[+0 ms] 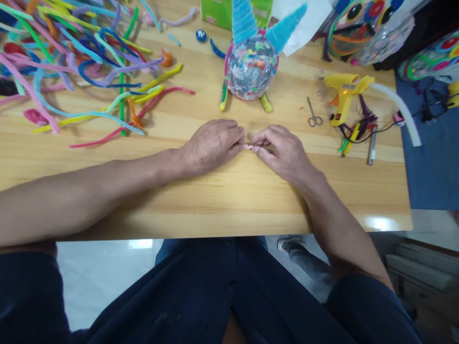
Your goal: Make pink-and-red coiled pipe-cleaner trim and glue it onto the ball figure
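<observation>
Between my two hands, near the middle of the wooden table (pixel 215 205), is a small twisted pink piece (pixel 248 146). My left hand (pixel 215 144) pinches its left end, knuckles up. The fingertips of my right hand (pixel 281 150) close on its right end. Just beyond the hands stands a clear round ornament (pixel 252 69) filled with colourful bits, with two fuzzy blue horns (pixel 244 21) and green-yellow feet. A large pile of coloured fuzzy stems (pixel 107 71) spreads over the left side.
A yellow glue gun (pixel 344 93) with a white glue stick lies at the right, near small scissors (pixel 314 114) and a cutter (pixel 372 148). Behind are a green box (pixel 215 12) and more decorated ornaments (pixel 358 28). Another person's leg (pixel 310 263) shows below the table.
</observation>
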{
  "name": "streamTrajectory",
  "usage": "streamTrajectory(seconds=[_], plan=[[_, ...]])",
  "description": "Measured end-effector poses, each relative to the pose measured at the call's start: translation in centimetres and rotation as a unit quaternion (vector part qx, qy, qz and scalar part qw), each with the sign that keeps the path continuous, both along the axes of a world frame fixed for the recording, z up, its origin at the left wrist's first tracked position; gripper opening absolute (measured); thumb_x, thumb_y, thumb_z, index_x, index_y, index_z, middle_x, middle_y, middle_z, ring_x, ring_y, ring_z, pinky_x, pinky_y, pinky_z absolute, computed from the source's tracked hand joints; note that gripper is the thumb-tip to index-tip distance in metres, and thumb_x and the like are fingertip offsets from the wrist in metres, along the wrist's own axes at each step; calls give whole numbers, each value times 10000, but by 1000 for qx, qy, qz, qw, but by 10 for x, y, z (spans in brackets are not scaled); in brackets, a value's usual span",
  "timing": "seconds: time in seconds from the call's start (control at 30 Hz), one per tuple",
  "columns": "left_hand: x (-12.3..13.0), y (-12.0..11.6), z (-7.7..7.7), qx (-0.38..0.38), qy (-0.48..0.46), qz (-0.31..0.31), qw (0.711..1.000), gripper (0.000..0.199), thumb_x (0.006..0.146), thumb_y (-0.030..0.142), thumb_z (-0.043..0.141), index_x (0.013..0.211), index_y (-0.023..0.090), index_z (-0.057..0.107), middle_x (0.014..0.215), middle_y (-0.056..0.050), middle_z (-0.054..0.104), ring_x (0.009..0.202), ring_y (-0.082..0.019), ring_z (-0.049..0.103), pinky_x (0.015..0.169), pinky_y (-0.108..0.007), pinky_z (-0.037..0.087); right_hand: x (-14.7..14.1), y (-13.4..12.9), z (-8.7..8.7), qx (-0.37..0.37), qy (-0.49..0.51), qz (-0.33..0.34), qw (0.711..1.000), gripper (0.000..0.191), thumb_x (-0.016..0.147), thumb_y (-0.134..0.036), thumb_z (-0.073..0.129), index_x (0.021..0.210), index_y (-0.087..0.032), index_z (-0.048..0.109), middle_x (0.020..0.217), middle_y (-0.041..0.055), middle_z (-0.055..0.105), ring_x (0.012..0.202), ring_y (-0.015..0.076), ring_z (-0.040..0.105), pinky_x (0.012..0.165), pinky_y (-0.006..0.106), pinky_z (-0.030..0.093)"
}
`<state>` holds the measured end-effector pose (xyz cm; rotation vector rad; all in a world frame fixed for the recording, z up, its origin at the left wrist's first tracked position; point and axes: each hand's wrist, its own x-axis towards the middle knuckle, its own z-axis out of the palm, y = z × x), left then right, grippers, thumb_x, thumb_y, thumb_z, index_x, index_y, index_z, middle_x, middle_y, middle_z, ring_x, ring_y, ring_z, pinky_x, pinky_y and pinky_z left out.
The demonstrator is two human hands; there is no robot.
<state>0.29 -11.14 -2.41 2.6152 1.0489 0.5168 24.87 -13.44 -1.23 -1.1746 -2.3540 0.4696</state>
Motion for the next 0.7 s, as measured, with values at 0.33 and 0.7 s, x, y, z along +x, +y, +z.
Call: streamTrajectory(seconds=[0.33,0.7], plan=[[-1,-3,-3,-10,-23,-6,1000,248,1079,305,539,1069,183,755,1032,-117,768,1026,-287,716,966,-419,542,-13,-1,-7,24,1,-13,1000,151,1019,-298,664,873,-262,662,857,46,703,843,252,625,838,425,502],[2,-2,-4,16,-8,-11,1000,249,1069,258,533,1054,170,766,1018,-106,768,1022,-271,724,959,-394,553,-10,-2,0,14,23,-24,999,53,974,-284,709,926,-263,708,886,39,723,828,242,657,783,411,528]])
